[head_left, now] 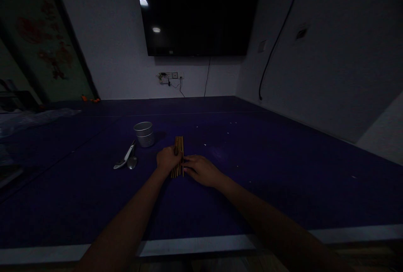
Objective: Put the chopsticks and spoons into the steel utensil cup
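Note:
A bundle of several wooden chopsticks lies on the dark blue table, pointing away from me. My left hand is closed around the bundle's middle from the left. My right hand rests beside it on the right, fingertips pinched against the sticks' near part. The near ends of the sticks show between the two hands.
A small metal cup stands just left of the sticks, with spoons lying in front of it. A dark wall screen hangs behind, sockets below it. Plastic wrap lies far left. The table's white edge runs near me.

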`<state>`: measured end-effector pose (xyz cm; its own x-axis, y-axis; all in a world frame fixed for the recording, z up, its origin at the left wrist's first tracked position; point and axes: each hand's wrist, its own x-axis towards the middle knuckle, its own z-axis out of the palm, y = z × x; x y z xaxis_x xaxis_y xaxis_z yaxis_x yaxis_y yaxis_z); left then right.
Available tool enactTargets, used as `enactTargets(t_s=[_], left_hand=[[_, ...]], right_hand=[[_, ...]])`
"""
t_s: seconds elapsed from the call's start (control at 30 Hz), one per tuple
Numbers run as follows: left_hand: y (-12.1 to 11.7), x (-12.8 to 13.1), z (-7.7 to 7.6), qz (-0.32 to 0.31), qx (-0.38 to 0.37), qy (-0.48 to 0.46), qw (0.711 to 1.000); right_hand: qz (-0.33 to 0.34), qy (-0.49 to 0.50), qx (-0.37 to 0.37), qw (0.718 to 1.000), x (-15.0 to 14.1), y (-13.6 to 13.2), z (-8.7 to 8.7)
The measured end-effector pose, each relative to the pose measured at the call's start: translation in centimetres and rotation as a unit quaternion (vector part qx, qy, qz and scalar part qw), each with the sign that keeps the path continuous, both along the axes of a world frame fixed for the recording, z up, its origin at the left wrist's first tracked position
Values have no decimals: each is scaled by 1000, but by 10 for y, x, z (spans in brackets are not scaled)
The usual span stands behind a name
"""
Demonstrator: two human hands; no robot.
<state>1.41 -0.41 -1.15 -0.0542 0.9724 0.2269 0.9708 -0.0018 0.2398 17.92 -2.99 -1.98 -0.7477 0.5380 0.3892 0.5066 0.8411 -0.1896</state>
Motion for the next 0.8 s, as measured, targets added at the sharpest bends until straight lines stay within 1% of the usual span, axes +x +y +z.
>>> enactTargets(t_s=[0.23, 0.57, 0.8], left_hand=[[0, 0, -1, 2, -3, -2, 1000], [1, 1, -1, 10, -2, 11, 1000], [2, 2, -2, 12, 1, 11, 1000]], right_hand=[[-32, 11, 7, 999, 0, -1, 3], [-9, -8, 20, 1000, 0, 3, -3], [0, -10, 19, 1000, -2, -1, 2]])
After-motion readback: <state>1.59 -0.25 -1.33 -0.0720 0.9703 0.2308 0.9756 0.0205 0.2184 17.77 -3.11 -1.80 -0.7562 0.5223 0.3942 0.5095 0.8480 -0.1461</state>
